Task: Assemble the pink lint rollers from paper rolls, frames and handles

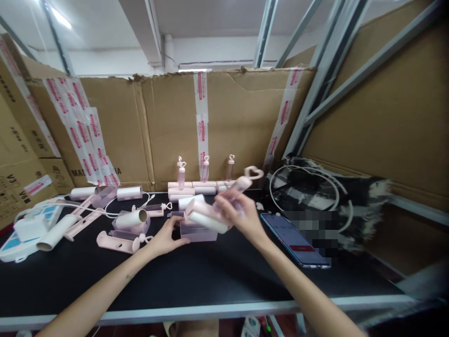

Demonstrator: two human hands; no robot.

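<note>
In my right hand [240,213] is a pink lint roller [200,209] with a white roll on it, held tilted above the table. Its heart-topped handle [247,179] sticks up past my fingers, a little blurred. My left hand [170,238] grips the left end of a clear, pale purple plastic cover [199,232], thumb at the front and fingers behind. That cover rests on the black table, just under the lint roller. Behind stand stacked pink and white rollers [192,188], several with heart-topped handles upright.
Loose white rolls [58,232], pink holder parts [117,242] and a white cable lie to the left beside a power strip [14,243]. A phone [294,241] lies at right, near a coiled white tube [305,168]. Cardboard walls [168,126] and metal posts enclose the table.
</note>
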